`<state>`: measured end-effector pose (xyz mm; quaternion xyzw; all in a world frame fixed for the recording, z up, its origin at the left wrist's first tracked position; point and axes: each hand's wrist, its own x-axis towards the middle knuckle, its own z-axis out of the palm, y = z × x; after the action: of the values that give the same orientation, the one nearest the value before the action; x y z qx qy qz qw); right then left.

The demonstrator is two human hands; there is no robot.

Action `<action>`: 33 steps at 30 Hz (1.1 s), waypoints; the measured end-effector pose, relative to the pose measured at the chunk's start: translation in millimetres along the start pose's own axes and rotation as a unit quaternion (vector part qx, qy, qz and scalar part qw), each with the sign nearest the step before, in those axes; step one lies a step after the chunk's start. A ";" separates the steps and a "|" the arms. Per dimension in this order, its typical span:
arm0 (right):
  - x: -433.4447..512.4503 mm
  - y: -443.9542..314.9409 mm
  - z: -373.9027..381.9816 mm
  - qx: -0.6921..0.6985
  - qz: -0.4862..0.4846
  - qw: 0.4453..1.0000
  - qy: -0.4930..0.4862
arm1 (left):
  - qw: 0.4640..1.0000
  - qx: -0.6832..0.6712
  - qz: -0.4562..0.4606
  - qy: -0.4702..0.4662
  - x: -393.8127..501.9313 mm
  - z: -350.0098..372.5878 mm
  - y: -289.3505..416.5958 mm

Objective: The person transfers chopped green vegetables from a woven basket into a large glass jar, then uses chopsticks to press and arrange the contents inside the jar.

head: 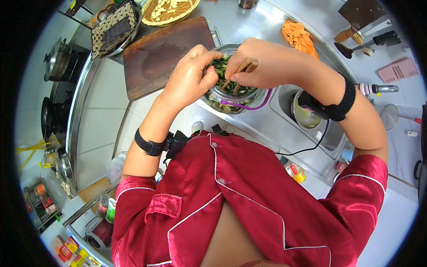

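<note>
A wide glass jar (230, 105) with a purple carrying handle (248, 106) stands on the steel counter. Chopped leafy greens (221, 68) fill much of it. My right hand (248, 63) is over the jar's mouth, closed on wooden chopsticks (237, 75) whose lower ends reach into the greens. My left hand (193, 73) is at the jar's left rim, thumb and forefinger apart over the opening; nothing shows between them. Whether its fingertips touch the greens or the rim is unclear.
A dark wooden cutting board (166, 56) lies left of the jar. Behind are a wicker basket (166, 21) with pale pieces and an orange cloth (298, 36). At right, a metal pot (305, 116) sits in the sink (333, 137); a black cable (310, 149) runs from the right wrist's device.
</note>
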<state>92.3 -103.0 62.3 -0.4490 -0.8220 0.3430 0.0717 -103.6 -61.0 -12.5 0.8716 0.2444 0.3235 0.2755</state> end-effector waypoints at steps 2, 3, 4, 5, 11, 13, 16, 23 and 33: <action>-7.7 -4.2 -6.1 -0.025 -0.010 0.999 0.040 | 1.000 0.002 -0.013 -0.004 0.0 -0.5 1.4; -11.7 -5.6 -8.4 -0.021 -0.010 0.998 0.062 | 1.000 -0.002 -0.025 -0.011 0.1 -0.9 2.0; -15.5 -7.4 -10.6 -0.016 -0.006 0.997 0.078 | 0.999 -0.006 -0.037 -0.017 -0.2 -1.5 2.5; -19.8 -8.8 -13.5 -0.011 0.015 0.996 0.089 | 0.998 -0.011 -0.053 -0.024 -0.7 -2.1 2.8; -26.9 -20.2 -26.5 0.172 0.136 0.973 0.078 | 0.999 -0.011 -0.031 -0.011 -1.5 -0.8 -1.5; -15.2 -15.3 -28.4 0.200 0.113 0.973 0.020 | 1.000 -0.012 -0.029 -0.005 -1.8 0.0 -2.7; 17.2 1.1 -3.8 0.178 0.109 0.975 -0.071 | 1.000 -0.017 -0.012 0.002 -1.8 0.4 -3.6; 18.3 13.8 16.1 0.012 -0.060 0.998 0.031 | 1.000 -0.022 -0.014 0.005 -2.8 -1.2 -4.7; -31.8 -11.0 -4.1 -0.028 0.007 0.987 0.157 | 1.000 -0.025 -0.018 0.005 -2.5 2.1 -4.2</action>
<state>105.1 -129.9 78.4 -0.5050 -0.8067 0.2454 0.1843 -104.8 -60.1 -17.6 0.8583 0.2530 0.3285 0.3022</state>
